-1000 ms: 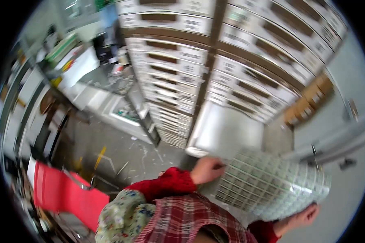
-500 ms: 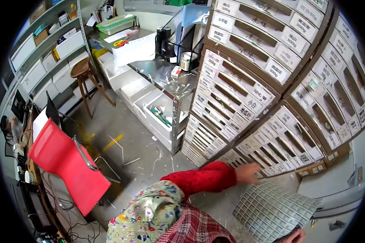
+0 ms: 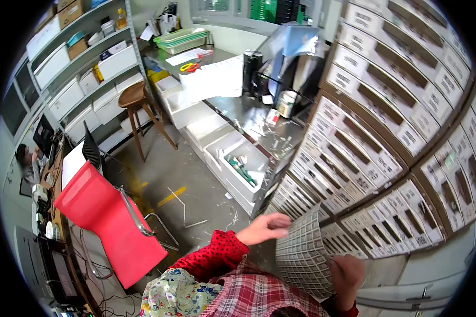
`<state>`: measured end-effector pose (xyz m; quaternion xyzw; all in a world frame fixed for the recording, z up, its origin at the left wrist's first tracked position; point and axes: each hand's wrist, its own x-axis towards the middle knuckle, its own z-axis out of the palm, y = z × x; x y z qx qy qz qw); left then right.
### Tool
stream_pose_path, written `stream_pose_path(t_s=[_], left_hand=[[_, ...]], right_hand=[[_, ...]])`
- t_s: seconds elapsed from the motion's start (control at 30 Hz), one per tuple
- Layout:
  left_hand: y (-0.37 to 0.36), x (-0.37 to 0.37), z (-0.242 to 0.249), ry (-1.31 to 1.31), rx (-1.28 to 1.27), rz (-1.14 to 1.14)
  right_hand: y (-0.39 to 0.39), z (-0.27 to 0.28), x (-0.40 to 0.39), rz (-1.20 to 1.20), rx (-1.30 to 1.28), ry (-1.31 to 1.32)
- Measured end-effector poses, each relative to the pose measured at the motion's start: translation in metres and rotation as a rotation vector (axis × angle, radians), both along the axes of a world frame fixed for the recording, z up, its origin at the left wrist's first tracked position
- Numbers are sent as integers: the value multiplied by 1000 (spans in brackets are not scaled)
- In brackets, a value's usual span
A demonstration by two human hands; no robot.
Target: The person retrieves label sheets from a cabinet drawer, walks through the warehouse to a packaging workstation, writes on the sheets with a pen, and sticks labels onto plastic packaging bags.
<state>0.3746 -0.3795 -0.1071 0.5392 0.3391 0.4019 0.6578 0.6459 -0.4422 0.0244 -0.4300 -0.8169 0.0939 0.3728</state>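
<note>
A limp sheet [image 3: 303, 248] with a grey-and-white grid pattern hangs curled in front of me. At its right edge my right hand [image 3: 347, 276], slightly blurred, grips it. My left hand [image 3: 264, 228], coming out of a red dotted sleeve, holds nothing. Its fingers are stretched out and apart, with the fingertips right at the sheet's left edge. Just beyond the sheet stand the lower rows of a cabinet of labelled drawers [image 3: 349, 149].
A red chair [image 3: 108, 222] is on the left, a wooden stool [image 3: 135, 95] behind it. White bins [image 3: 238, 166] line the metal worktable [image 3: 230, 108], which bears scissors [image 3: 189, 67], papers and scraps. A person [image 3: 29, 161] sits at the far left.
My view has swung right. The left hand has drawn back from the lower drawers to the sheet's left edge. My right hand has raised the sheet, now more upright and curled.
</note>
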Motion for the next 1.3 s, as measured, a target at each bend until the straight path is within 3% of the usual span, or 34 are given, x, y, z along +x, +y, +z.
stream_pose_path(t_s=[0.13,0.2,0.33,0.5,0.67,0.73,0.87,0.93,0.97,1.07,1.1,1.2,1.3], left_hand=[[33,-78,-11,33,-115,549],[47,-121,-12,47,-223,696],[87,-185,-41,30,-295,940],[144,-218,-51,-43,-315,1034],[226,-275,-30,-87,-228,1123],[259,-299,-19,-96,-232,1131],[331,-350,-14,-43,-306,1328],[359,-363,-15,-148,-74,1502],[372,-368,-17,-197,79,1607],[393,-391,-26,-304,142,1685],[396,-408,-35,-204,112,1640],[364,-412,23,-68,183,1616],[336,-424,49,-578,378,1529]], right_hand=[[37,-5,-31,-17,9,78],[46,-16,-41,-62,-148,47],[61,-40,-62,-47,-224,96],[83,-42,-61,24,-301,126],[110,-61,-73,59,-252,-83],[116,-59,-86,38,-257,-16],[135,-59,-126,-24,-295,-24],[144,-56,-149,-82,-215,82],[150,-61,-155,-62,-338,33],[178,-72,-196,-4,-282,68],[185,-66,-208,21,-225,41],[200,-60,-229,28,-239,37],[206,-68,-239,20,-258,58]])
